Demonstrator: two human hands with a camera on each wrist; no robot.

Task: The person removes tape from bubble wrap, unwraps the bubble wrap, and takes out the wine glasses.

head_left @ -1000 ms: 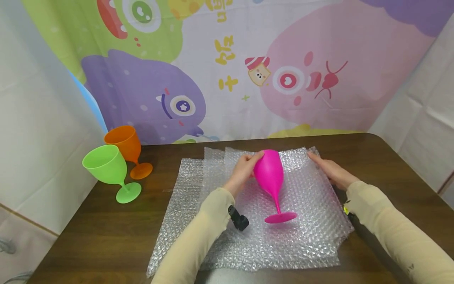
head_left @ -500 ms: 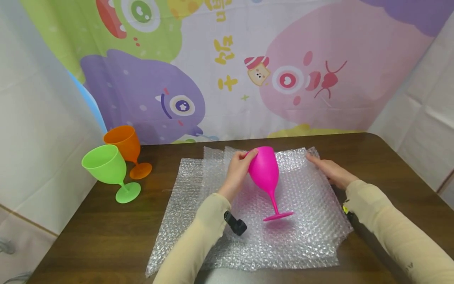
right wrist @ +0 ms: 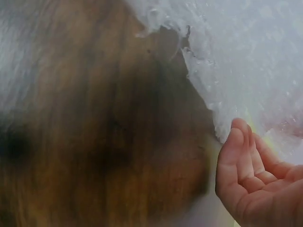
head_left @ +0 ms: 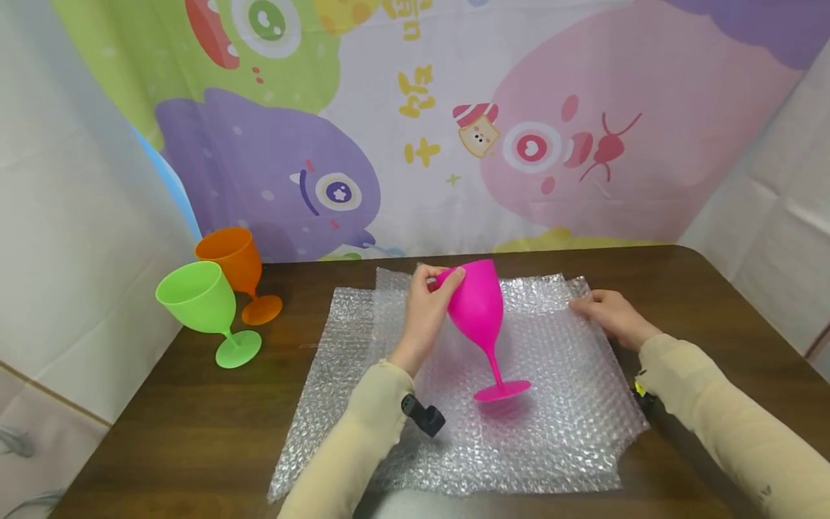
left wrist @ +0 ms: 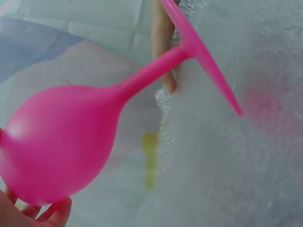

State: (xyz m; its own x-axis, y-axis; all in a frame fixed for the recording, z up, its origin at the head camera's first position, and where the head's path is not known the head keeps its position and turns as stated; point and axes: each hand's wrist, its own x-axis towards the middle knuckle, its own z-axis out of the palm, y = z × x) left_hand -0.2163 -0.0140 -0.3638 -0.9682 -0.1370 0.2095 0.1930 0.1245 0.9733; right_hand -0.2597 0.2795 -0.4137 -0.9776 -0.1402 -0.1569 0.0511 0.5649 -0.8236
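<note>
A bright pink goblet (head_left: pixel 478 306) is held tilted over the bubble wrap in the head view, rim up and foot toward the person. My left hand (head_left: pixel 424 306) grips its bowl near the rim, thumb on the near side; some fingers are hidden behind it. In the left wrist view the stem and foot of the goblet (left wrist: pixel 66 137) hang free above the wrap. My right hand (head_left: pixel 612 316) pinches the right edge of the bubble wrap (head_left: pixel 551 404) near its far corner. The right wrist view shows the right hand (right wrist: pixel 255 179) with fingertips at that edge.
A green goblet (head_left: pixel 206 299) and an orange goblet (head_left: pixel 240 263) stand upright at the left of the brown table (head_left: pixel 194 425). Several bubble wrap sheets lie overlapped in the middle. A printed cartoon curtain (head_left: pixel 428 209) hangs behind the table.
My left hand has lifted the pink goblet slightly and carried it left. The right hand has stayed near the wrap's right edge, its fingers now drawn in more closely.
</note>
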